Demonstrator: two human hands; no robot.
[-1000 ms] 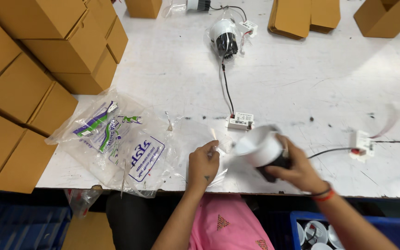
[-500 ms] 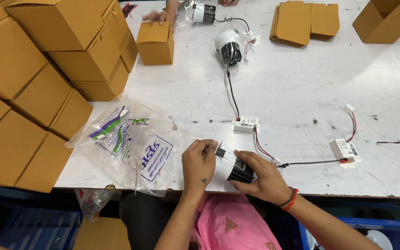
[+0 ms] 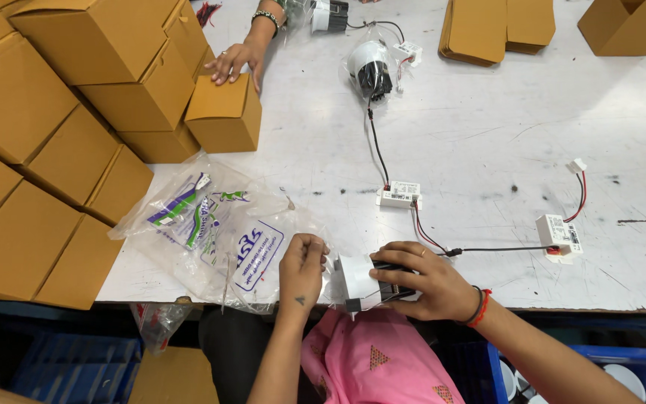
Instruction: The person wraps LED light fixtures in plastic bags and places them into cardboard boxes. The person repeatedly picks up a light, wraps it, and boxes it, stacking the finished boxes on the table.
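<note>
My right hand is wrapped around the black body of a small white-rimmed downlight, held at the near edge of the white table; my left hand pinches at the lamp's white rim, fingers closed on it, with thin clear plastic bunched beside it; I judge the main risk to be the black lead running right to a small white driver box; a tug on the lamp could drag that box off the near edge, or snag the red wires; the lamp itself hangs partly past the table edge, so a loosened grip would drop it into my lap; the printed plastic bags at my left are slippery and could slide; the tabletop is scuffed and stained; brown cartons stack up at the far left, where another person's hand rests on a small carton; a second bagged lamp lies at the far side; blue bins sit under the table.
</note>
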